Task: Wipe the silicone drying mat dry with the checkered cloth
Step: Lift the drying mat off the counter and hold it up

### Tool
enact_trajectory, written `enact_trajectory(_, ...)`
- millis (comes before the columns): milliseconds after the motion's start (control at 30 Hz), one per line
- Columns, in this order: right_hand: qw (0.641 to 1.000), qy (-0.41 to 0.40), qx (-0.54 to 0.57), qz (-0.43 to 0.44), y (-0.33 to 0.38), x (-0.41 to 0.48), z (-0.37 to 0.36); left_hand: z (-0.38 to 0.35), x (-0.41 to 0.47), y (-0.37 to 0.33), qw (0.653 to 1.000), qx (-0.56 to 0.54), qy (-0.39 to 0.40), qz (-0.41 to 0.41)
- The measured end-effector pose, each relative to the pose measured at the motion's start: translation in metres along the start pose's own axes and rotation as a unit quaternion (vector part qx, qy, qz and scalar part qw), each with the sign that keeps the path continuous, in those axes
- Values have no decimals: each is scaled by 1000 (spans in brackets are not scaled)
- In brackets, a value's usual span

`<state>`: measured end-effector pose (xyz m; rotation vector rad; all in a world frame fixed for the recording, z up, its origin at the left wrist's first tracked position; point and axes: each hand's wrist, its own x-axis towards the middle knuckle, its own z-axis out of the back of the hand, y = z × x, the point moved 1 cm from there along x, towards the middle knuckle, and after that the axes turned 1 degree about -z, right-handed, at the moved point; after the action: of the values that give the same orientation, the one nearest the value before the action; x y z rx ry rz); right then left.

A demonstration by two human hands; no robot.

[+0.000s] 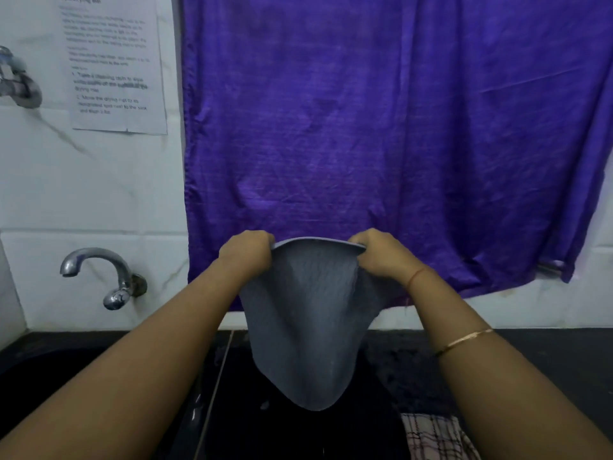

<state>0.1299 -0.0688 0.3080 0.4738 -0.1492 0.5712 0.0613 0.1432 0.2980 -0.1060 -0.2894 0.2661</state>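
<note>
The left hand [247, 252] and right hand [381, 255] each grip a top corner of the grey silicone drying mat [306, 327], which hangs limp above the dark worktop [547, 360]. The checkered cloth [434, 438] lies untouched at lower right. Wet silicone could slip from either hand and drop.

Both my bare forearms reach forward and up, converging. My left hand [247, 252] and right hand [381, 257] are raised level, near each other, backs toward me, fingers curled over the mat's [305, 327] top edge, gripping it.
</note>
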Motion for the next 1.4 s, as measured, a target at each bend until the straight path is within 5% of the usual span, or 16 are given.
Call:
enact_trajectory(200, 983, 176, -48, 32, 11, -12, 18, 30, -9, -14, 967, 152, 204, -32)
enact_trajectory(367, 973, 221, -66, 29, 12, -15, 28, 39, -11, -11, 950, 173, 255, -45)
enact_trajectory(633, 987, 141, -74, 9, 0, 10, 18, 2, 10, 16, 999, 12, 1, -32)
enact_trajectory(900, 991, -92, -91, 18, -9, 21, 16, -3, 3, 25, 971, -42, -223, -76)
enact_trajectory(1000, 980, -157, -116, 47, -17, 2, -5, -17, -18, 24, 965, -58, -245, -77)
enact_trajectory(1133, 974, -172, -121, 89, -52, -51, -84, -79, -69, 35, 981, -55, -159, -92)
enact_trajectory(1400, 995, 5, -64, 76, -124, -199, -248, -238, -213, 56, 979, -125, 134, -94)
